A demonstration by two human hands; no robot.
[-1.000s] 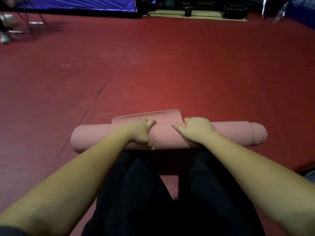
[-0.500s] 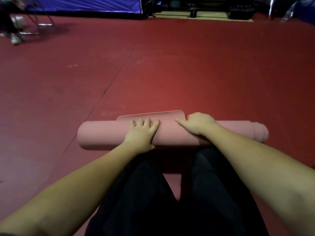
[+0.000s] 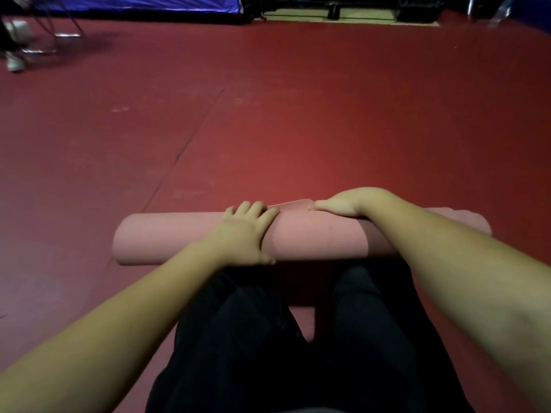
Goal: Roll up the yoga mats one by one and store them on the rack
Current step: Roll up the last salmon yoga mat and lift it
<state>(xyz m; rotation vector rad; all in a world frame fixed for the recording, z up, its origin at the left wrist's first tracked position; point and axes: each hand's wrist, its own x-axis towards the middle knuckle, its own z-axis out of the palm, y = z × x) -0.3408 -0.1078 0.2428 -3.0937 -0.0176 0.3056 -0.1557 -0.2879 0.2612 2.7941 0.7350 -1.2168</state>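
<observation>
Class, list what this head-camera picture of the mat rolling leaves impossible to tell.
- Rack: none identifiable in the head view; the dark far edge is too dim.
- Pink yoga mat: its near underside is hidden by the left hand and right hand.
- Top-left object: blurred and cut off by the frame edge.

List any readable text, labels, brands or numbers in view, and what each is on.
None can be read.
Pink yoga mat: plain surface, no print or logo visible.
Red floor: scuffs only, no markings.
Blue tarp and dark gear along the far edge: too dim and blurred to tell.
</observation>
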